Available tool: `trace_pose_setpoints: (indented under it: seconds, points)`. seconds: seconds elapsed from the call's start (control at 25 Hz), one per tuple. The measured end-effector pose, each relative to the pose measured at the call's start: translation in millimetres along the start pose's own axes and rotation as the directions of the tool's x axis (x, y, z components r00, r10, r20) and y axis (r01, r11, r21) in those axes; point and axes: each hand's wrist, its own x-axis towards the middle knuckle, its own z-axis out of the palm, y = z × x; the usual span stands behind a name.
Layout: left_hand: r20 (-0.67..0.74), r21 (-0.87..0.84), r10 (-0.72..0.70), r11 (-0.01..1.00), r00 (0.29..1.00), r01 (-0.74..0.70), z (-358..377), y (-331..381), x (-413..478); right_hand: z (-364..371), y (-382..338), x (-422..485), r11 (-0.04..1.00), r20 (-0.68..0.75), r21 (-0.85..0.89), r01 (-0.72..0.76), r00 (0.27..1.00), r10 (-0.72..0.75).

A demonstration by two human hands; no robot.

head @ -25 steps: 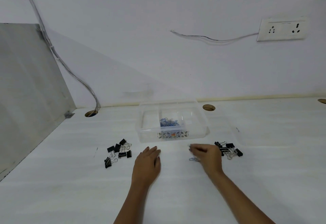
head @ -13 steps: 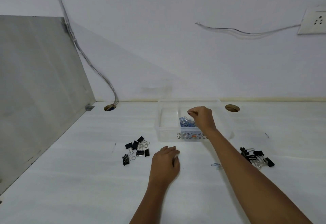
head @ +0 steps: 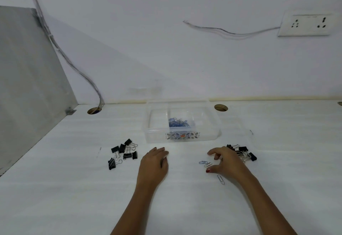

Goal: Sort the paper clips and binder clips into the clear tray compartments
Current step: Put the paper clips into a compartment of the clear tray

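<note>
A clear tray [head: 182,137] with compartments stands at the back middle of the white table. A heap of blue paper clips [head: 178,122] lies in its middle compartment. Several black binder clips [head: 123,153] lie in a loose group to the left. Another group of binder clips [head: 244,152] lies to the right, partly hidden by my right hand [head: 227,162]. That hand hovers with spread fingers just right of loose blue paper clips [head: 205,163], holding nothing. One more paper clip [head: 221,179] lies beside its wrist. My left hand [head: 154,164] rests flat on the table.
Two cable holes [head: 221,107] [head: 94,110] open in the table near the wall. A grey panel [head: 27,79] walls off the left side, with cables running down beside it. A wall socket [head: 307,23] sits at the upper right.
My right hand has come back from over the tray's middle compartment to the table, beside the loose paper clips. The left hand has stayed flat. The view has shifted.
</note>
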Motion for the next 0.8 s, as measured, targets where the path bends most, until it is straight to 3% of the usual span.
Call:
trace_pose_setpoints:
  seconds: [0.12,0.24,0.44,0.6,0.8]
  points:
    - [0.042,0.022,-0.026,0.999,0.999,0.026,-1,2,-4,8,-11,-1,0.995,-0.017,0.003,0.097,0.995,-0.096]
    - [0.096,0.057,-0.042,0.998,0.994,0.036,-2,4,-6,9,-18,2,0.996,0.014,0.035,0.082,0.997,-0.082]
    - [0.114,0.049,-0.069,0.997,0.991,0.063,-3,3,-7,-2,-33,-1,0.984,0.178,-0.168,0.054,0.984,-0.024]
    - [0.110,0.039,-0.064,0.997,0.992,0.060,-3,4,-6,-23,-13,-20,1.000,0.160,-0.008,0.016,0.987,-0.015]
    - [0.111,0.035,-0.091,0.996,0.990,0.088,-4,6,-6,-16,-12,-37,0.993,0.136,-0.120,-0.010,0.990,0.026]
